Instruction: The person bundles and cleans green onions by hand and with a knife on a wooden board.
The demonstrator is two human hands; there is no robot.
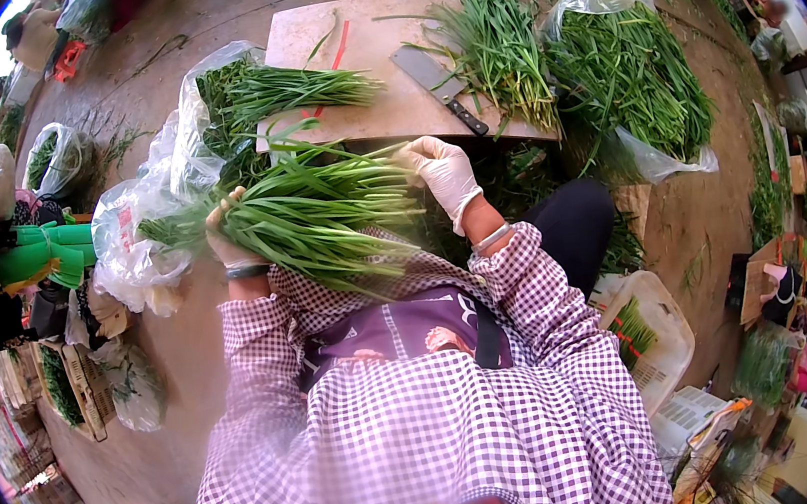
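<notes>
My gloved left hand (222, 236) is closed around a loose bunch of garlic chives (327, 212), held above my lap with the pale stem ends fanned to the right. At those ends, the thumb and fingers of my gloved right hand (444, 175) are pinched together on a few stems; the exact grip is partly hidden. Just beyond my hands stands a pale board (301, 30). A cleaver with a black handle (437, 81) lies on it, beside a pile of chives (500, 51). Another bunch (308, 88) rests across a red strip (341, 42) at the board's left.
An open plastic bag of chives (642, 71) stands right of the board. Clear plastic bags (143, 223) crowd its left side. Near my right hip, a white basket (668, 348) holds red-banded bundles (633, 333). A crate (91, 388) is at the left; other people sit farther off.
</notes>
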